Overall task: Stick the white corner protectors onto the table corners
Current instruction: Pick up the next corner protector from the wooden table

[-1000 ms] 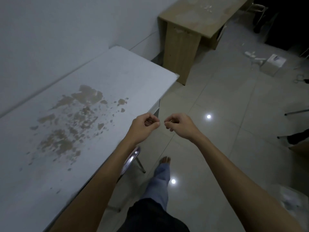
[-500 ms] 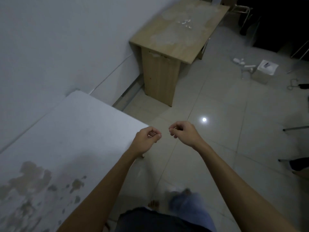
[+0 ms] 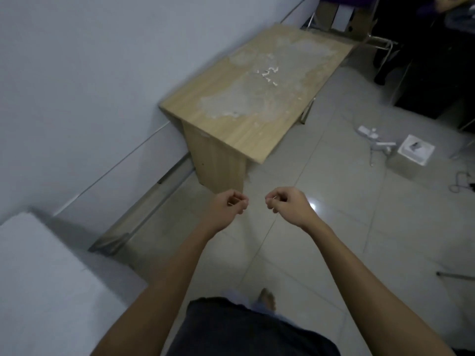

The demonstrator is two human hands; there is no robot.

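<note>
My left hand (image 3: 228,208) and my right hand (image 3: 288,205) are held out side by side over the tiled floor, a short gap between them. Each has its fingers curled and pinches a thin pale sliver; what the slivers are is too small to tell. Just beyond the hands stands a wooden table (image 3: 246,129) with a worn, patchy top, its near corner closest to them. Several small white pieces (image 3: 267,73) lie on the middle of that top. The white table (image 3: 38,278) shows only its corner at the lower left.
The wall runs along the left behind both tables. On the floor to the right lie a white box (image 3: 413,152), small white items (image 3: 367,131) and a cable (image 3: 460,181). Chair legs (image 3: 380,42) and dark furniture stand at the far right.
The view has moved forward past the white table toward the wooden table, which now looks much nearer. Both hands keep their curled pinch and have drawn slightly apart.
</note>
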